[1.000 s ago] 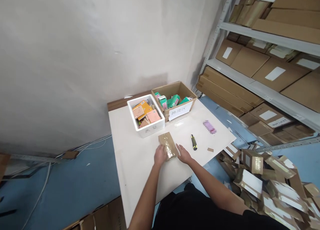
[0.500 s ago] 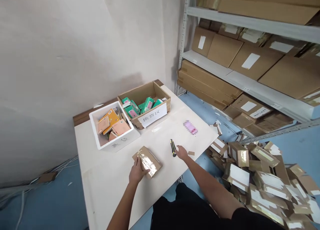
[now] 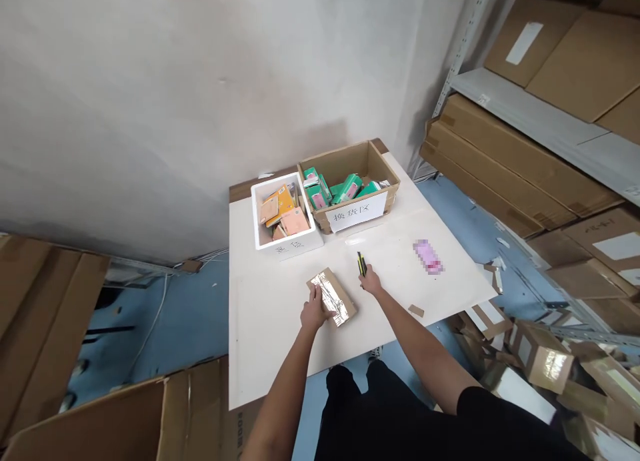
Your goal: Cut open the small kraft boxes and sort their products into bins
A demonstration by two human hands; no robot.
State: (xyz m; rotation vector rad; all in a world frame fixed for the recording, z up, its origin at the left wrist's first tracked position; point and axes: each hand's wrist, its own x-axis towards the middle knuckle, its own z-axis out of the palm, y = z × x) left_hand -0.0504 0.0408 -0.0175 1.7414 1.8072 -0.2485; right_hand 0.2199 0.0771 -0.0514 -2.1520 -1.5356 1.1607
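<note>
A small brown parcel wrapped in shiny clear tape point(image 3: 333, 296) lies on the white table point(image 3: 270, 341). My left hand point(image 3: 313, 312) rests on the parcel's near left edge, fingers curled on it. My right hand point(image 3: 371, 282) is closed on the near end of a black and yellow utility knife point(image 3: 361, 263), whose far end still touches the table just right of the parcel.
A white foam box point(image 3: 280, 241) of orange packets and a labelled cardboard box point(image 3: 357, 211) of green packets stand at the table's back. A pink item point(image 3: 428, 256) lies to the right. Taped parcels are piled on the floor point(image 3: 550, 361); shelving with cartons point(image 3: 525, 107) stands at the right.
My right hand left the parcel, went right to the knife and has closed on it. My left hand stays on the parcel. The camera swung about.
</note>
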